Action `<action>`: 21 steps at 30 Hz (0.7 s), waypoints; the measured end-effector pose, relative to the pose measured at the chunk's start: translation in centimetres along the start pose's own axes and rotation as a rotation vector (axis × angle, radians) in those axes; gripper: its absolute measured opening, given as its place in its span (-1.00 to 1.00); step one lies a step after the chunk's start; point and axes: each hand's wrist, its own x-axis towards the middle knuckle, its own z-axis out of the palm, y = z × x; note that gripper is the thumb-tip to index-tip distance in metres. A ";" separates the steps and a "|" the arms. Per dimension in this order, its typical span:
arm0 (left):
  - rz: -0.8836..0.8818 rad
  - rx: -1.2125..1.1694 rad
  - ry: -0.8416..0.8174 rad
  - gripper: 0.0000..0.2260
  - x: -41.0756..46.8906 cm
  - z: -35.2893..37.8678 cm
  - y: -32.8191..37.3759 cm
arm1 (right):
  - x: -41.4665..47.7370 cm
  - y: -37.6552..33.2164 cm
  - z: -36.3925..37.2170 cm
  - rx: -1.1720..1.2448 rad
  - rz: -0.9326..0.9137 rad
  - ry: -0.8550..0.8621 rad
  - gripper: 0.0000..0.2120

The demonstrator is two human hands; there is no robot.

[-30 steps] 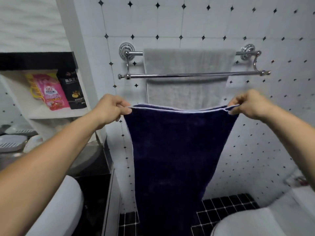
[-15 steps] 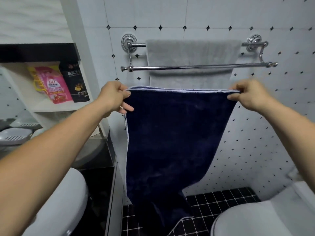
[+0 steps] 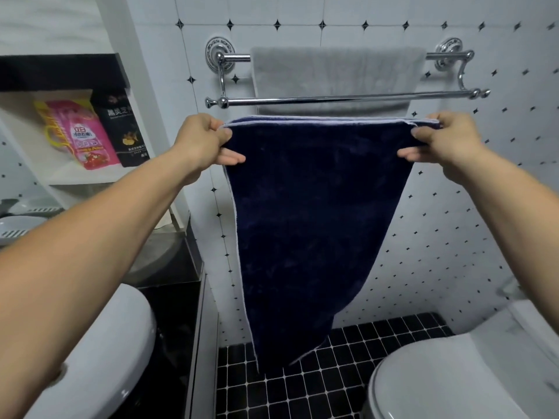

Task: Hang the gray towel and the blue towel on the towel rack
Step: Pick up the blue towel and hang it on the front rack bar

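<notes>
Head view: the blue towel (image 3: 308, 219) has come up over the last second. Its top hem sat well below the front bar of the towel rack (image 3: 348, 99) a second ago; now it lies just beneath that bar, stretched flat and level, not yet over it. The left hand (image 3: 201, 143), at about 9 o'clock of the towel's upper edge, keeps its grip clenched on the left corner, thumb on the near side and fingers curled behind the cloth. The right hand (image 3: 447, 143), at about 3 o'clock, grips the right corner the same way. The rest of the cloth hangs down toward 6 o'clock, its lower end tapering above the black floor tiles (image 3: 332, 385).

The gray towel (image 3: 335, 71) is already draped over the rear bar at 12 o'clock, behind and above the blue one, so that half of the task looks done. The lift suggests the hands are bringing the blue towel to the free front bar. By my judgement the next move needs the hem raised a little more and carried forward over that bar, with enough cloth fed across to balance the long hanging part, or it may slide back off.
</notes>
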 end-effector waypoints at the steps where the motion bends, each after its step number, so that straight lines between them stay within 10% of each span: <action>1: 0.008 -0.010 0.008 -0.95 0.0 -0.1 0.3 | 0.1 0.0 -0.1 0.005 -0.021 0.005 -0.94; 21: -0.056 -0.128 0.096 -0.88 -0.2 1.9 0.3 | 1.1 1.7 -0.2 0.107 0.067 0.082 -0.82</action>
